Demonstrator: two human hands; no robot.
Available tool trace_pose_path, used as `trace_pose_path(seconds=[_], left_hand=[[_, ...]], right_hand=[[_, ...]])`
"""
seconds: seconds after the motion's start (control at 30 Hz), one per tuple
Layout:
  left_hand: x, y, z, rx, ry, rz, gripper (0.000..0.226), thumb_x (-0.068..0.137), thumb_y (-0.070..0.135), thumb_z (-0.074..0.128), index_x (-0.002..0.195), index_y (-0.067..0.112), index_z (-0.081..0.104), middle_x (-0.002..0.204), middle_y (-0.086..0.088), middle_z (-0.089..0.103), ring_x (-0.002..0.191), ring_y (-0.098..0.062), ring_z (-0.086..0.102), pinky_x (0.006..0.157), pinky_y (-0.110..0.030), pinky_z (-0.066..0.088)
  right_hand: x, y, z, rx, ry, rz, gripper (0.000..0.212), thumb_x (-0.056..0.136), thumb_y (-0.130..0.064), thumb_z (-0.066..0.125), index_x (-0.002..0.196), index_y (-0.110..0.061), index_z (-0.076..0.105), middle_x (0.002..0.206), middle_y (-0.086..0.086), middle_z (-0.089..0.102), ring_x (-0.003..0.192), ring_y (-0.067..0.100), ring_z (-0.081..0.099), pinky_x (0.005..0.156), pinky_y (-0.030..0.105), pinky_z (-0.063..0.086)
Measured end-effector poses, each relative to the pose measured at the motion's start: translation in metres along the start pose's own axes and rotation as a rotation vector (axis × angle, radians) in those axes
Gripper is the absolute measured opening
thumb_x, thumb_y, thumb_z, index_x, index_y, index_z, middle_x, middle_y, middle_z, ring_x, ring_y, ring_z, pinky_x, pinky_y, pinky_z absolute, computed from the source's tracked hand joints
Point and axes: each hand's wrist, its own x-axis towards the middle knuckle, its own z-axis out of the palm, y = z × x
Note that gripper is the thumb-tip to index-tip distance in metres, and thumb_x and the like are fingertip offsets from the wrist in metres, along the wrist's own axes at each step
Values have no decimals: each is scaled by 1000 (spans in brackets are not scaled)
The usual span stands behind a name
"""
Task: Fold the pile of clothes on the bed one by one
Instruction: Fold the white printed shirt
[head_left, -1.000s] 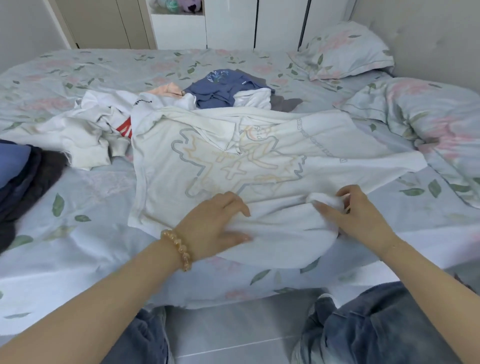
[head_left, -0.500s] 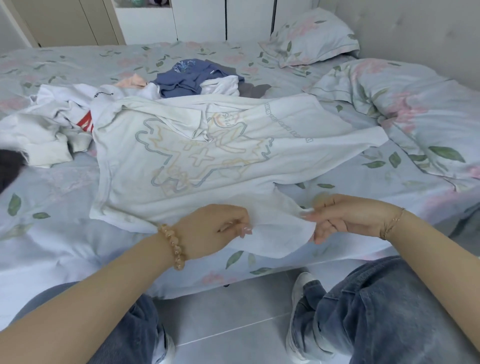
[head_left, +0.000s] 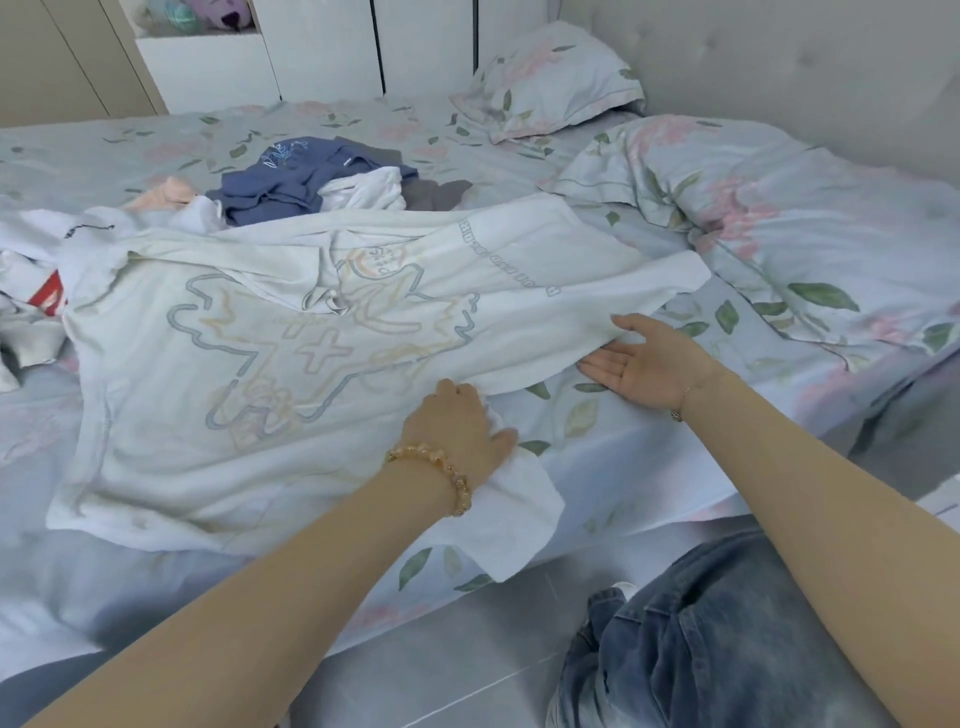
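A large white T-shirt (head_left: 291, 364) with a pastel outline print lies spread across the bed, its sleeve hanging over the near edge. My left hand (head_left: 460, 431), with a bead bracelet, presses down on the shirt at the base of that sleeve, fingers gripping the cloth. My right hand (head_left: 649, 364) is palm up at the shirt's right edge, thumb on top of the fabric and fingers slipped beneath it. Behind the shirt lies the pile: a blue garment (head_left: 301, 174), a white one (head_left: 366, 192), a peach one (head_left: 166, 195) and grey cloth (head_left: 436, 192).
More crumpled white clothes with a red patch (head_left: 36, 296) lie at the left. A floral pillow (head_left: 550, 78) and a bunched duvet (head_left: 779, 218) fill the right side. A padded headboard (head_left: 779, 67) is behind. My denim-clad knees are at the bed's near edge, above the grey floor.
My right hand let go of the sleeve tip and moved up and right to the shirt's side edge, palm up. My left hand shifted right onto the sleeve's base.
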Motion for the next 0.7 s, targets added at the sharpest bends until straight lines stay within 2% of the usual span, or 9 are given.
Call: trace_pose_path(seconds=[0.07,0.17,0.27,0.33,0.4,0.47,0.53,0.63,0.7], left_hand=[[2,-6,-6,-106,-27,73,17,89,27,54,82,14,45,91,-1,46,82,-22,48,68,-29,37],[-2,-15,-22,-121,-129,251,16,83,13,58,74,15,46,74,9,45,73,-14,47,64,-26,34],[-17,-23,-42,-190,-238,369,12,81,11,67,80,19,58,69,14,49,62,-1,50,59,-11,36],[-25,-29,-53,-237,-314,373,14,78,13,72,79,21,61,65,16,51,59,6,51,56,-7,36],[-30,-32,-58,-261,-413,366,13,78,21,76,74,22,63,59,17,53,56,6,51,54,-7,35],[-34,-34,-55,-250,-520,379,17,80,30,74,70,23,63,56,22,54,55,4,49,55,-8,34],[-32,-35,-44,-262,-432,377,19,84,34,70,71,24,62,60,20,54,57,1,48,59,-10,34],[-19,-33,-33,-309,-50,254,24,88,43,61,81,21,60,78,11,56,66,-2,48,65,-22,38],[-9,-29,-26,-253,25,143,33,86,55,57,91,22,54,88,8,52,78,-8,51,71,-26,42]], right_hand=[[7,-8,0,59,-80,30,43,91,-24,63,123,1,51,122,19,62,112,32,62,90,46,53],[17,-15,2,79,-73,-8,37,90,-24,65,119,-3,54,119,14,65,106,28,65,78,46,58],[26,-18,7,158,-4,-98,19,90,-14,66,106,-6,62,108,9,69,82,24,72,71,39,61],[29,-23,4,195,108,-165,6,89,-8,66,86,-10,61,79,4,68,57,15,65,56,27,59],[32,-31,-8,113,225,-195,20,90,-7,65,74,-13,54,57,-1,53,35,7,46,39,17,46],[32,-35,-22,-31,293,-207,21,91,-6,62,74,-12,52,62,-1,47,28,5,41,36,15,42],[35,-37,-32,-163,364,-228,22,93,-6,59,73,-10,50,67,2,44,26,6,44,34,16,43],[38,-40,-36,-277,439,-272,21,96,-15,55,78,-7,50,73,6,53,31,8,56,35,18,45],[41,-43,-36,-326,480,-287,26,96,-25,56,80,-7,48,74,8,59,34,10,59,33,18,45]])
